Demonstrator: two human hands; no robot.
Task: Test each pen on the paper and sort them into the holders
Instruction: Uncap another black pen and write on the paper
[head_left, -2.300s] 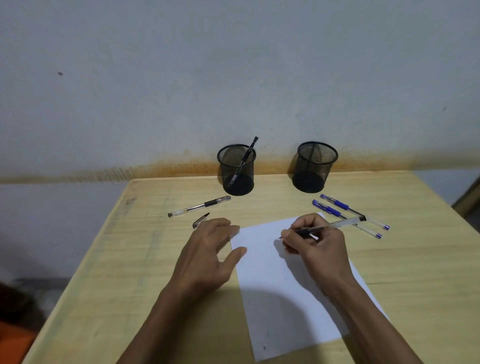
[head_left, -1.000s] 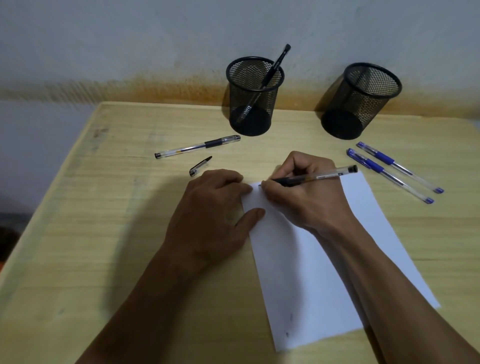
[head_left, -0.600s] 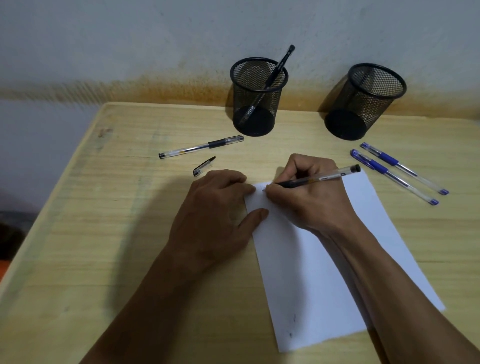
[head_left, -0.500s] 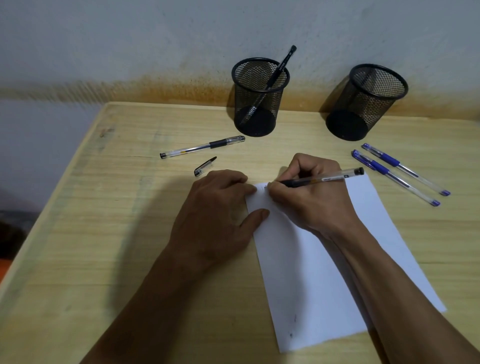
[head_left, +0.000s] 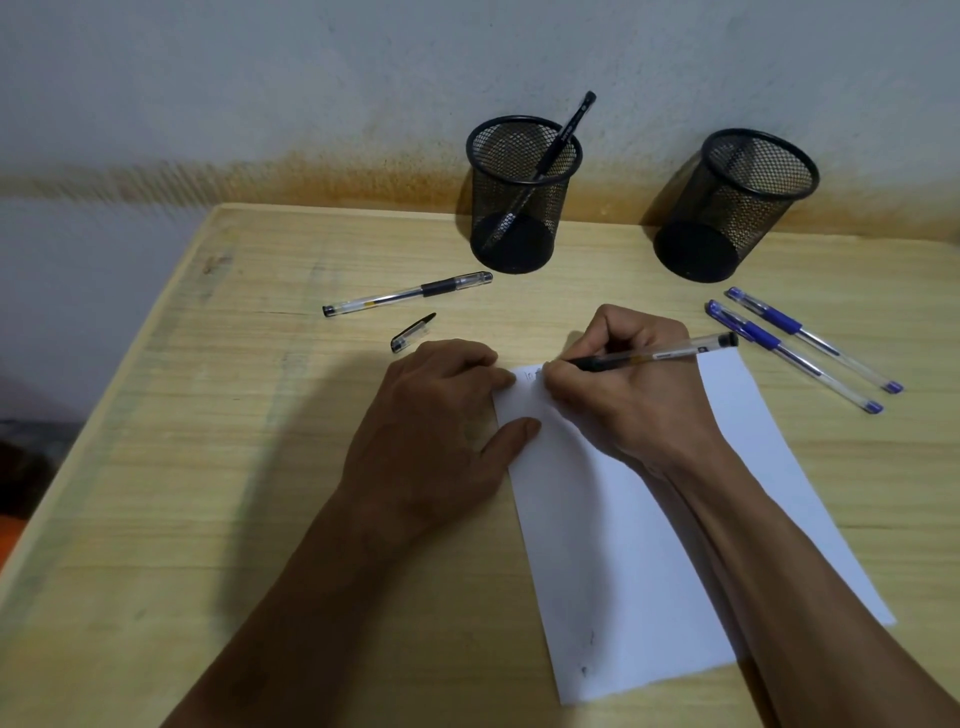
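White paper (head_left: 634, 545) lies under our hands on the wood table (head_left: 208, 467). Our right hand (head_left: 628, 395) curls its fingers round a black pen (head_left: 660, 356) and holds its tip down on the top left corner of the paper, where we can see a few faint marks. The back end of the pen sticks out to the right, past the hand. Our left hand (head_left: 441, 431) lies flat with loose fingers, and its thumb and fingertips press on the left edge of the paper. Just past the left hand lies a small black cap (head_left: 413, 332). A little further away lies a second black pen (head_left: 408, 294). To the right of the paper, two blue pens (head_left: 795, 348) lie side by side. At the back, near the wall, stand two black mesh holders. The left holder (head_left: 522, 197) has one black pen leaning in it. We see no pen in the right holder (head_left: 737, 208).
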